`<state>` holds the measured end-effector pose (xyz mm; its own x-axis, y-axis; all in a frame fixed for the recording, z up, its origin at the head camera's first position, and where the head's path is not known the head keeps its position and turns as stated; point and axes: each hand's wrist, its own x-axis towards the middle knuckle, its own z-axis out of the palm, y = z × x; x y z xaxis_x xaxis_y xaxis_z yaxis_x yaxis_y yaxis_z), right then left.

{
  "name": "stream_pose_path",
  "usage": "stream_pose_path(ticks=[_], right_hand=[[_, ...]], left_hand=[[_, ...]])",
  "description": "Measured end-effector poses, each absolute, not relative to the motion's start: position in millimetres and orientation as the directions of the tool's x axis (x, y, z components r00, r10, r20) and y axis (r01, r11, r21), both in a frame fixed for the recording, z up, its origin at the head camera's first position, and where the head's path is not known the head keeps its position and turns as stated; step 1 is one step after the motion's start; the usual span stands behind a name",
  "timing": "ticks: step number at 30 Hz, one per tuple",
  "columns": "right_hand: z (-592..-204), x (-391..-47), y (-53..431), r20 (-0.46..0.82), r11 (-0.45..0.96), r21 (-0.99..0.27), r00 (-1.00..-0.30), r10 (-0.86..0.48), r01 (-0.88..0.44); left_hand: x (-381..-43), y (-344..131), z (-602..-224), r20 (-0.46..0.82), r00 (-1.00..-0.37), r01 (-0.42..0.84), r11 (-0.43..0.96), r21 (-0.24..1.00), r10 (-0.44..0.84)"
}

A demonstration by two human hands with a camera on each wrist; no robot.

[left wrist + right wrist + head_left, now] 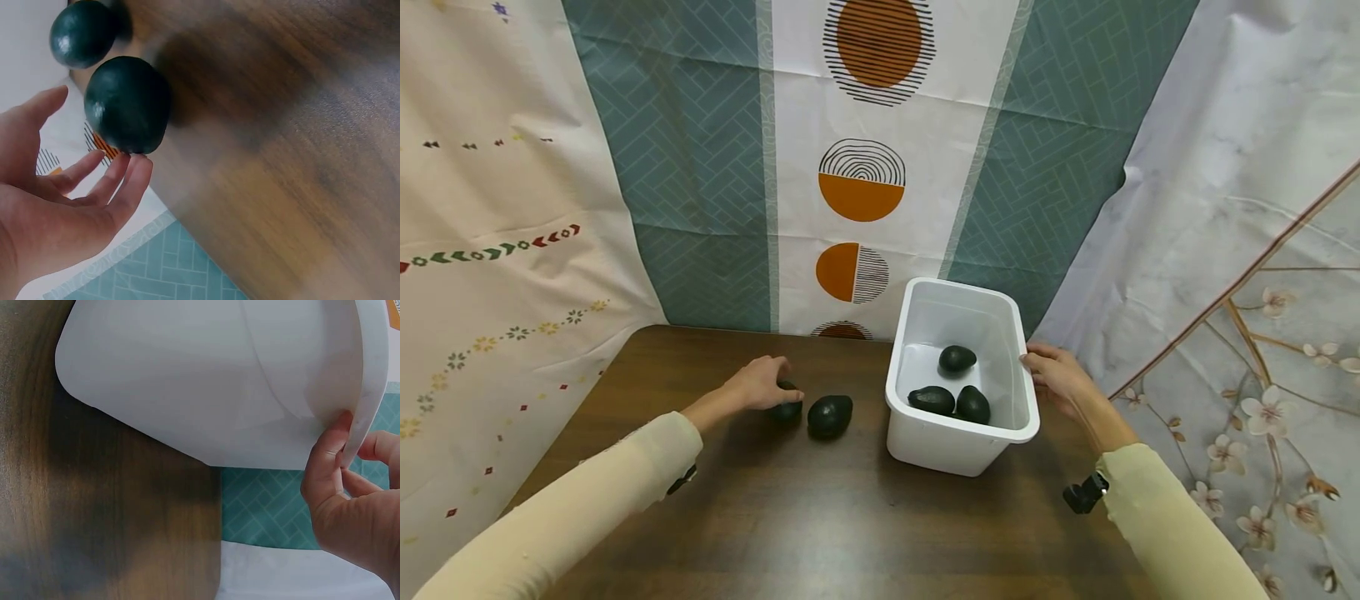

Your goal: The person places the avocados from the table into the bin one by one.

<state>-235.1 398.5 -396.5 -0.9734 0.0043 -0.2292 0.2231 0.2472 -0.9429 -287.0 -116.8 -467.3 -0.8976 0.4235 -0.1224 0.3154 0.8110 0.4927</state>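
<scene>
My left hand (pixel 758 384) is at a dark green avocado (pixel 787 408) on the table, partly hidden by the fingers. In the left wrist view, the fingertips touch the side of that avocado (pixel 128 105), while the thumb stands apart from it. A second avocado (pixel 830 417) lies just to its right. My right hand (pixel 1060 377) pinches the right rim of a white plastic bin (pixel 925 437), thumb and fingers on either side of the rim in the right wrist view. Dark avocados (pixel 957 359) lie on the bin's floor, some close to the near wall.
The brown wooden table (pixel 775 517) bears the bin and loose avocados. A patterned curtain (pixel 700 167) hangs behind its far edge. Pale cloths (pixel 497 208) hang at the left and right.
</scene>
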Motion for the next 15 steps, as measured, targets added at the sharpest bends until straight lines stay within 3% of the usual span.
stream_pose_path(ticks=[15], right_hand=[[-396.6,-235.0,398.4,-0.234,0.235,-0.944,-0.972,0.01,0.23]], left_hand=[[-288.4,-107.7,-478.7,-0.153,-0.879,0.333,0.812,0.48,0.451]])
